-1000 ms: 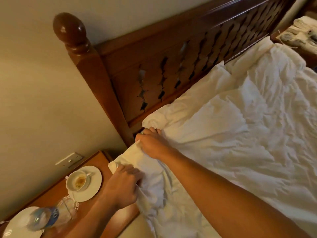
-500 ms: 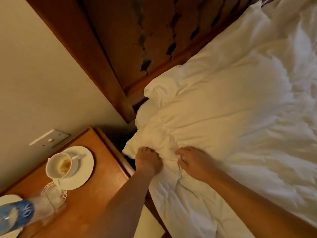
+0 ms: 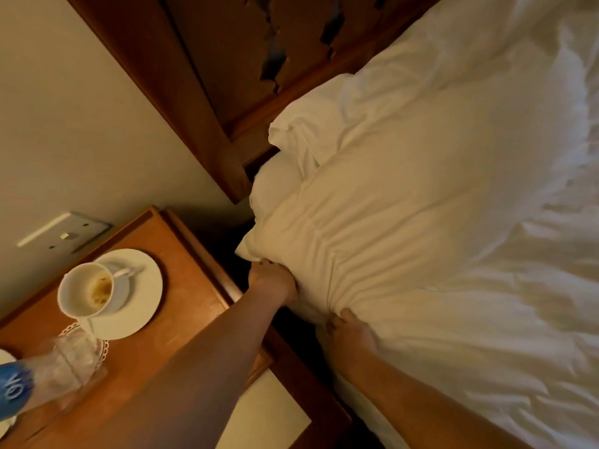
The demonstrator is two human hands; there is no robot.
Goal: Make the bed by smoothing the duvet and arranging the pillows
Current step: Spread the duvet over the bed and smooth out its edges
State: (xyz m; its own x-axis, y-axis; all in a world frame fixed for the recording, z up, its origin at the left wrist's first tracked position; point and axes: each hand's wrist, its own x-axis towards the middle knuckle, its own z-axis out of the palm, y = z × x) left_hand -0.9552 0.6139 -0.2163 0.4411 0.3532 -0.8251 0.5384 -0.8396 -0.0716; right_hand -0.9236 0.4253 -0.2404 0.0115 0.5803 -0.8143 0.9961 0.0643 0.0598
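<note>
A white duvet (image 3: 421, 241) covers the bed, crumpled and creased, bulging over what lies beneath near the headboard. A white pillow (image 3: 327, 115) edge shows above it against the wooden headboard (image 3: 246, 43). My left hand (image 3: 272, 281) grips the duvet's corner at the bed's side edge. My right hand (image 3: 351, 335) grips the duvet's side hem a little lower along the same edge, fingers dug into the fabric. Both fingertips are hidden in the cloth.
A wooden bedside table (image 3: 181, 303) stands close to the left of the bed. On it are a used coffee cup (image 3: 87, 291) on a white saucer (image 3: 136, 303), a plastic water bottle (image 3: 39, 380) and a doily. A wall socket (image 3: 64, 234) sits above.
Both hands moved down from the top corner to the duvet's side edge and spread apart. The duvet corner has been drawn up toward the headboard, and the view tilted down.
</note>
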